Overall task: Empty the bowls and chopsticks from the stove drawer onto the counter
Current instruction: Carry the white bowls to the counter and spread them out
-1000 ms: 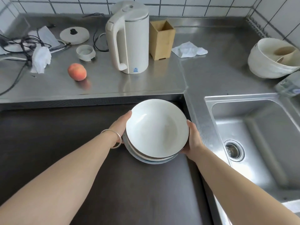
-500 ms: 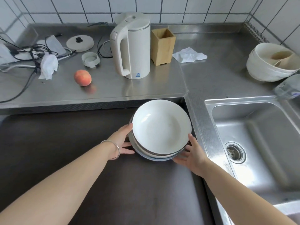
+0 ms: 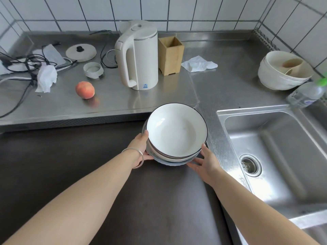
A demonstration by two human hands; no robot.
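A stack of white bowls (image 3: 177, 131) with dark rims is over the far right corner of the dark stove top (image 3: 70, 165), its far rim overlapping the edge of the steel counter (image 3: 221, 82). My left hand (image 3: 139, 147), a bangle on its wrist, clasps the stack's left side with its fingers tucked beneath. On the lower right side of the stack, my right hand (image 3: 205, 161) cups it with fingers spread under the bottom bowl. No chopsticks or drawer are in view.
A white kettle (image 3: 141, 55) and an empty wooden holder (image 3: 170, 55) stand just beyond the stack. A peach (image 3: 85, 90), a lid (image 3: 81, 53) and cables (image 3: 26, 62) lie at left. At right are the sink (image 3: 276, 147), more bowls (image 3: 283, 73) and a bottle (image 3: 306, 94).
Both hands slid from the upper sides of the stack down to its base and closed under it. The stack now sits a little closer to the counter edge.
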